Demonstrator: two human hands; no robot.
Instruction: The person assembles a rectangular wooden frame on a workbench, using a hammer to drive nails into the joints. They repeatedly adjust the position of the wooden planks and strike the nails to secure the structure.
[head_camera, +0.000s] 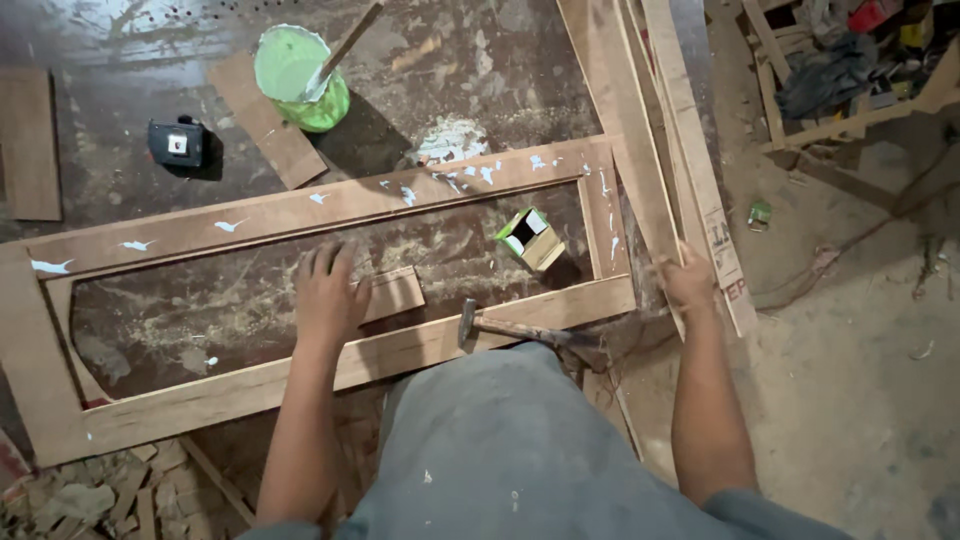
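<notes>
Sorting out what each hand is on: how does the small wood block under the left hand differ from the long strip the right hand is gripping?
The block is short and stubby; the strip is long and thin. The block lies flat inside the frame, with the left hand resting flat on it; the strip runs past the frame's right end, among other long boards, with the right hand closed around its near end. Both are bare brown wood.

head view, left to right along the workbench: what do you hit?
Black tape measure → green glue pot → left hand on a small wood block → hammer → right hand on long wood strips.
</notes>
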